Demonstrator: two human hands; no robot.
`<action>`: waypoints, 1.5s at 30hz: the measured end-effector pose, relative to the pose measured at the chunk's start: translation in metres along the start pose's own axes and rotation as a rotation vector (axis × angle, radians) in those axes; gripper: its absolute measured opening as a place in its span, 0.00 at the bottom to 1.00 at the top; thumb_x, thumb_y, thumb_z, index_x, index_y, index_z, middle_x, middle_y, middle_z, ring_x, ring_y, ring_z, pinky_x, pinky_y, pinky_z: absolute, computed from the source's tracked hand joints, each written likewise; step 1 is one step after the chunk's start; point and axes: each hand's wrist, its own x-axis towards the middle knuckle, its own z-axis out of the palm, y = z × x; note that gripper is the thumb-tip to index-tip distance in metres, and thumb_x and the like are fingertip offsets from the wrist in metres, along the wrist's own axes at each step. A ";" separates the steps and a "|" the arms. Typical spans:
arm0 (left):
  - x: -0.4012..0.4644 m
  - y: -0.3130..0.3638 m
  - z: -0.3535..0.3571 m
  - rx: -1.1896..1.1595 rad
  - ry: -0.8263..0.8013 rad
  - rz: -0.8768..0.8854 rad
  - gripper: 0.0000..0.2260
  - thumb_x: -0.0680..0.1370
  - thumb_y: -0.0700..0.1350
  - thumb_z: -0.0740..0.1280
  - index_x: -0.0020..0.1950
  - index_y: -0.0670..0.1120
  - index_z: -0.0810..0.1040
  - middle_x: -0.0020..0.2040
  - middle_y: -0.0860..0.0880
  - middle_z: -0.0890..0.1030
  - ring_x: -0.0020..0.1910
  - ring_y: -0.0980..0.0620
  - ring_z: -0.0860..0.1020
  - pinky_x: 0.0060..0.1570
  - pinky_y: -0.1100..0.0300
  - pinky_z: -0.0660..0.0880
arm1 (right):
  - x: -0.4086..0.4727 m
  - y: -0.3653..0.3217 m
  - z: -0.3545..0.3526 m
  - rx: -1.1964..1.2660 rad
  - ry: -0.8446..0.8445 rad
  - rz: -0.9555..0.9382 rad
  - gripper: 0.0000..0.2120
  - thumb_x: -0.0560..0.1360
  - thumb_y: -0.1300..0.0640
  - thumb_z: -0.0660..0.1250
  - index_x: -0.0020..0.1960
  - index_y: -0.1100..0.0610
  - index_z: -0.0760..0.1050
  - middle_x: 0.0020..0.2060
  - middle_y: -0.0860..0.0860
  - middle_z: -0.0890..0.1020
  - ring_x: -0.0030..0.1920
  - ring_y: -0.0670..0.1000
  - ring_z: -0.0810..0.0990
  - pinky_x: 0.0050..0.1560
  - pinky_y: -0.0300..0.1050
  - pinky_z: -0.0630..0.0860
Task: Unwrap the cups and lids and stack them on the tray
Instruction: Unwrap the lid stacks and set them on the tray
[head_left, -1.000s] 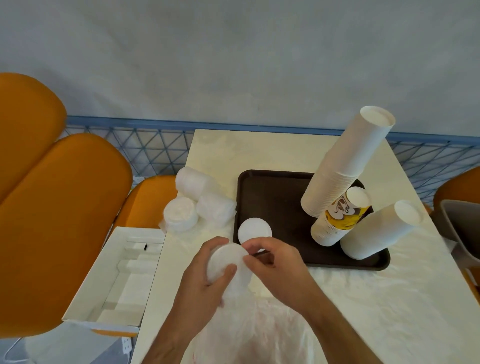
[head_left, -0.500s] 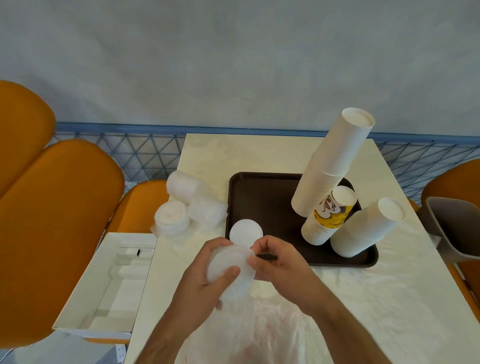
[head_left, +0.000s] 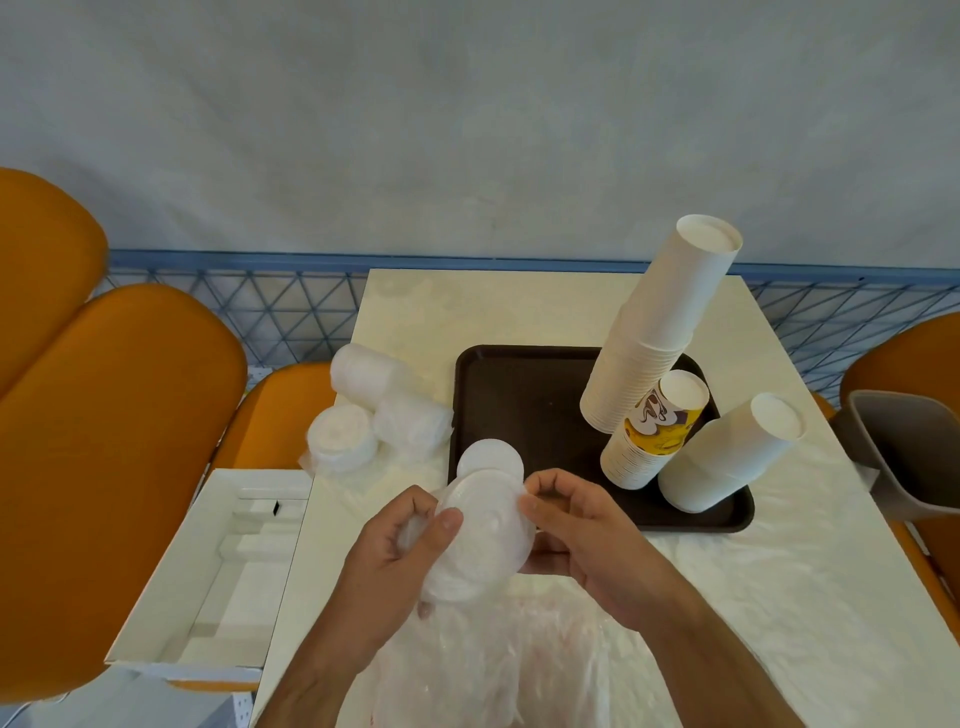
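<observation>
**Hands gripping a wrapped lid stack at the tray's near edge**

Fingers of the left hand (head_left: 400, 551) are curling round a stack of white lids (head_left: 480, 540), the thumb pressing on its top face. The right hand (head_left: 576, 525) is pinching the stack's right edge, its fingers bent close together. Thin clear plastic wrap (head_left: 493, 654) is trailing down from the stack toward the person. The stack is hovering just in front of the dark brown tray (head_left: 519, 395), where a single white lid (head_left: 489, 460) is lying near the front left corner. Three stacks of paper cups are sitting on the tray's right side: a tall leaning white stack (head_left: 660, 322), a yellow-printed stack (head_left: 654, 431) and a shorter white stack (head_left: 727, 457). Wrapped lid bundles (head_left: 379, 405) are lying on the table (head_left: 519, 306) left of the tray.
</observation>
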 end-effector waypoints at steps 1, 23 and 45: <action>0.001 -0.001 0.000 0.008 0.004 -0.005 0.20 0.74 0.61 0.71 0.41 0.44 0.74 0.42 0.37 0.74 0.34 0.45 0.74 0.24 0.58 0.70 | 0.001 0.000 0.001 -0.024 0.021 -0.015 0.08 0.80 0.60 0.67 0.59 0.55 0.76 0.53 0.54 0.84 0.51 0.59 0.86 0.54 0.58 0.83; 0.006 -0.007 -0.020 0.038 0.176 -0.087 0.06 0.77 0.46 0.70 0.41 0.51 0.78 0.41 0.50 0.77 0.33 0.56 0.73 0.25 0.57 0.72 | 0.114 0.030 -0.013 -0.925 0.272 -0.265 0.34 0.65 0.43 0.81 0.64 0.41 0.65 0.68 0.42 0.66 0.65 0.46 0.67 0.61 0.40 0.71; 0.003 -0.022 -0.028 0.000 0.166 -0.086 0.21 0.77 0.43 0.72 0.63 0.63 0.71 0.57 0.58 0.75 0.51 0.53 0.77 0.32 0.56 0.79 | 0.140 0.044 -0.008 -1.197 0.237 -0.229 0.34 0.67 0.40 0.79 0.67 0.45 0.68 0.73 0.45 0.63 0.70 0.52 0.65 0.69 0.48 0.70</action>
